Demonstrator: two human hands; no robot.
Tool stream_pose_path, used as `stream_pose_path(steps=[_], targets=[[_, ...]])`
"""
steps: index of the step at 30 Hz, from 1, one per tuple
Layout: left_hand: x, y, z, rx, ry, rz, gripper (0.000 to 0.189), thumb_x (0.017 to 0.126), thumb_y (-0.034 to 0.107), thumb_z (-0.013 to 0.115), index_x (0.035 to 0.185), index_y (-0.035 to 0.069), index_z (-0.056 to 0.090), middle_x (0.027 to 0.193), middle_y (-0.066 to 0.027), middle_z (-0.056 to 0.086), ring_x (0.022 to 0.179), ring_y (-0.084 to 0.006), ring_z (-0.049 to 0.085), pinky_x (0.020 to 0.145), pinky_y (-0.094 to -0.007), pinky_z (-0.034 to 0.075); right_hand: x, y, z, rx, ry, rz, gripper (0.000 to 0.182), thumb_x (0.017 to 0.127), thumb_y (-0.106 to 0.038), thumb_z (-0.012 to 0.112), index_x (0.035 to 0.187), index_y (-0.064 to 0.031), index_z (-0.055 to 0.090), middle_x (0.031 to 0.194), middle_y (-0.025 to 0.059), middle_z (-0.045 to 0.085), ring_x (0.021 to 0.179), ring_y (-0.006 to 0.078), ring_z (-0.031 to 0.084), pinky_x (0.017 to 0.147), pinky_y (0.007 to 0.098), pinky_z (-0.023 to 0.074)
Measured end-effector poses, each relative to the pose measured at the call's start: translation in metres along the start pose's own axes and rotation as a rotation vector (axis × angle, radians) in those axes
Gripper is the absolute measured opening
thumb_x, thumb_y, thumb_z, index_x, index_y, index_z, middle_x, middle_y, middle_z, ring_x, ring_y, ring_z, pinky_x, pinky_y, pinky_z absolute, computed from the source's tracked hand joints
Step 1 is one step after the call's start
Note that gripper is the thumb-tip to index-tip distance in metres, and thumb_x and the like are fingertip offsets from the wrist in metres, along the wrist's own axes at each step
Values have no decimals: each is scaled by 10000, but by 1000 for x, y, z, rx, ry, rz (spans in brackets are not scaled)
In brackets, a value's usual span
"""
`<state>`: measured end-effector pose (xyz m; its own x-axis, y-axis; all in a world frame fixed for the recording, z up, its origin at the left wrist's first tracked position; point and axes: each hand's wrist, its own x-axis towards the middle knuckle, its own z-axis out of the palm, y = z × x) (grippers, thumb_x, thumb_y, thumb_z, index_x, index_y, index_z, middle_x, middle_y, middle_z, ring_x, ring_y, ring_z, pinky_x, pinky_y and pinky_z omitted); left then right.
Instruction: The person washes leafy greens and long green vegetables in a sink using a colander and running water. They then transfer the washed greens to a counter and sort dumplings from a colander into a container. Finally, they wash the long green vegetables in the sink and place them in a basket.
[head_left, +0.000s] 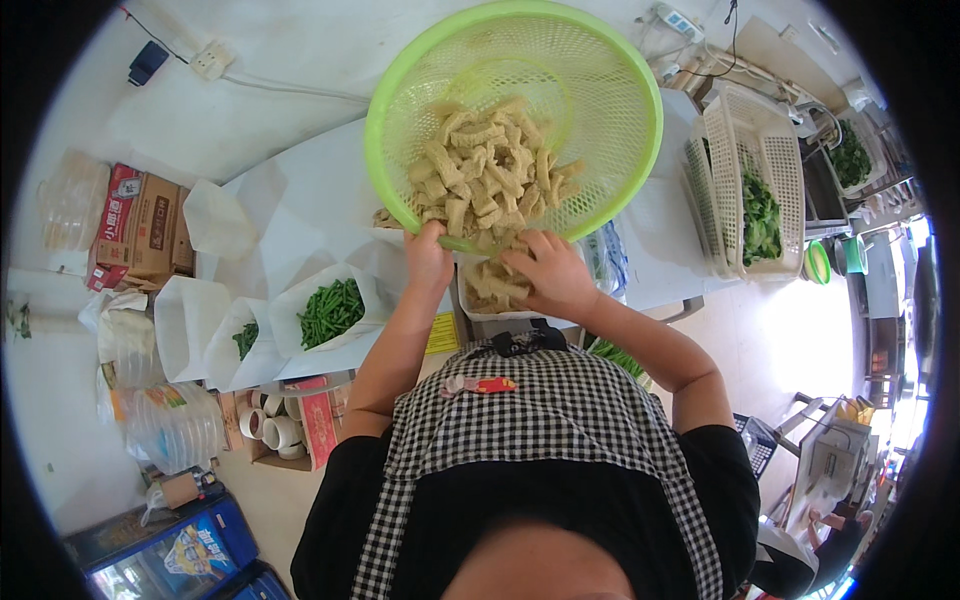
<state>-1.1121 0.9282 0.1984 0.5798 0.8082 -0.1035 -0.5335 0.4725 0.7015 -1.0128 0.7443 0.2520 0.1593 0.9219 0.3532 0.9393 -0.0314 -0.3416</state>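
A large light-green plastic mesh basket (607, 127) is tilted towards me over the table. Tan, spongy-looking food strips (487, 169) are heaped on its near side. My left hand (430, 259) grips the near rim at the left. At the right of that rim, my right hand (555, 274) curls its fingers over some of the strips; its palm side is hidden. Directly beneath sits a white rectangular container (495, 316), partly covered by the basket and my right hand. More tan strips (491, 289) lie inside it.
On the white table (300, 184), a white tub of cut green beans (331, 311) and other tubs stand left. Cardboard boxes (154, 217) are behind them. White mesh baskets (791, 180) with leafy greens (760, 217) stand right. Another person (836, 540) works at lower right.
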Motion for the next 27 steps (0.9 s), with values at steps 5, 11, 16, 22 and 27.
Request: stream_pose_path(steps=[5,11,16,22,27], targets=[[-3,0,3,-8,31,-55,407,695,-76,417,1087,10,476,975,-70,544,872,-208,555,745,-343,486,-16,-12,-9,77,-408,101,470,669,-288,693,1102,-159,563,923,114,524,784,275,572,670,394,474],[-5,5,0,27,-28,-17,546,671,-91,385,1209,-7,417,1131,-117,501,1043,-265,518,853,-420,469,77,-5,-50,-169,151,-191,497,732,-336,666,1167,-130,539,1066,123,526,926,274,551,729,416,484],[-15,4,12,-16,-15,-52,551,680,-84,401,1221,20,416,1148,-117,490,1065,-277,505,879,-435,458,109,28,-31,-263,137,-122,552,727,-415,661,1195,-154,530,1240,135,465,1172,298,423,915,453,404],[-18,3,8,50,-82,35,534,673,-85,398,1202,-17,424,1135,-138,517,1017,-262,542,858,-392,478,62,56,-31,-113,71,90,679,697,-505,659,1258,-165,483,1259,148,437,1153,346,426,935,449,388],[-13,-1,9,-67,-26,-29,484,676,-72,418,1155,-20,459,1057,-118,544,959,-250,560,822,-378,486,50,64,-9,-98,251,212,709,672,-484,683,1264,-153,477,1216,171,449,1097,361,468,875,433,436]])
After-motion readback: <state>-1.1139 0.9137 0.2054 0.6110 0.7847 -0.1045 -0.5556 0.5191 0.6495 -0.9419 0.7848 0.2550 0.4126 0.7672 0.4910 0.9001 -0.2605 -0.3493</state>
